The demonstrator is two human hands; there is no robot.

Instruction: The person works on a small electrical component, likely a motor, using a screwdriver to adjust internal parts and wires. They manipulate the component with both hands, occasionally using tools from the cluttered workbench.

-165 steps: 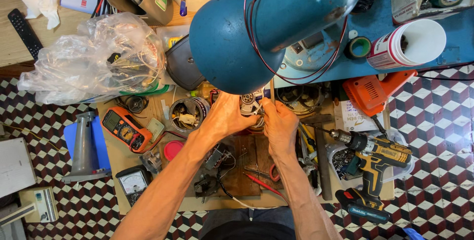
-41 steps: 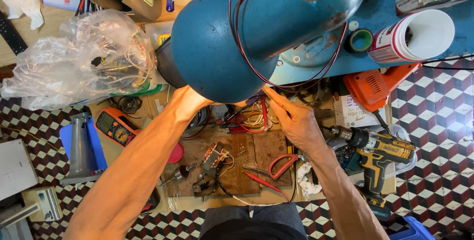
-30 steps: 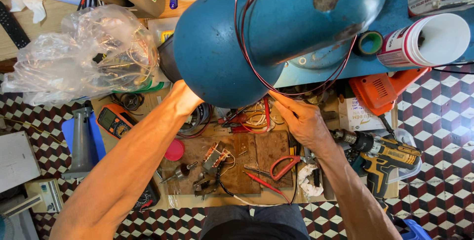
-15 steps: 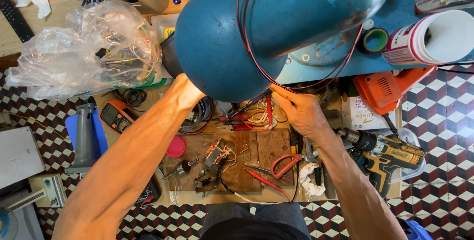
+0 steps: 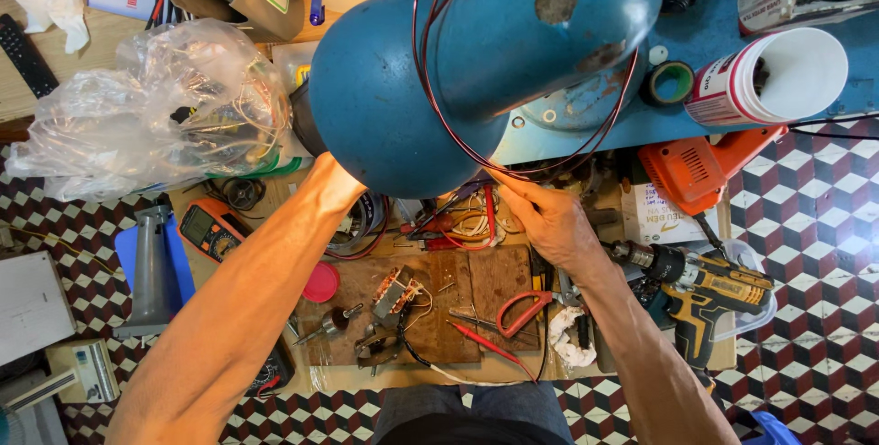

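A big rounded blue metal motor housing (image 5: 430, 70), its paint chipped and rusty in spots, stands above the wooden work board (image 5: 458, 303). A thin dark red wire (image 5: 438, 88) loops loosely over the housing's side and hangs toward its lower edge. There the right hand (image 5: 549, 221) pinches the wire; the left hand (image 5: 331, 181) reaches under the housing, its fingers hidden.

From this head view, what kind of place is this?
Most likely a small electrical repair bench or home workshop. A cordless drill, an orange multimeter and loose wires crowd the wooden board, while the right hand works under a big blue metal housing.
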